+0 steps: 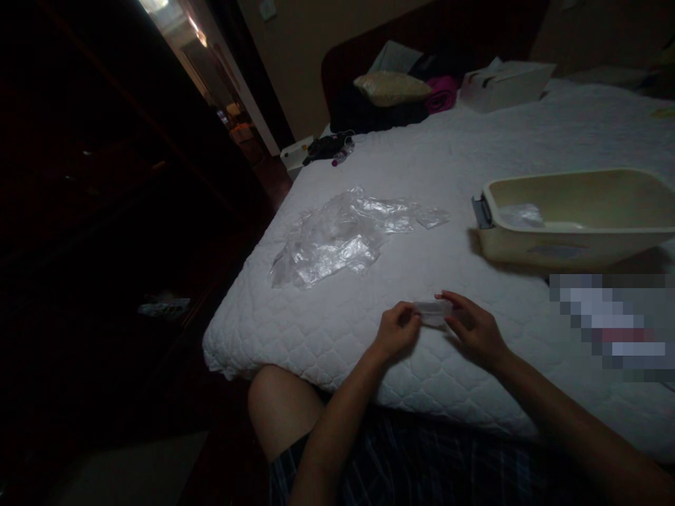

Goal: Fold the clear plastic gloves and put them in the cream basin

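Note:
A small, flat, folded piece of translucent plastic (432, 313), probably a plastic bag, is held just above the near part of the bed. Its left end is pinched between the thumb and fingers of my left hand (399, 332). At the opposite end, my right hand (477, 332) grips the edge with thumb and fingertips, the index finger stretched along the top. Beyond my hands, to the left, a spread of crinkled clear plastic bags (337, 239) lies on the white quilted bed cover (295, 327). Some clear plastic (521, 215) also rests inside the cream plastic bin (559, 242) at right.
A grey latch (481, 212) sticks out from the bin's left end. Blurred-out flat items (616, 330) lie near my right arm. Toward the headboard are a pillow (393, 88), a rolled magenta cloth (441, 94) and a white box (503, 86). The bed's left edge drops to a dark floor.

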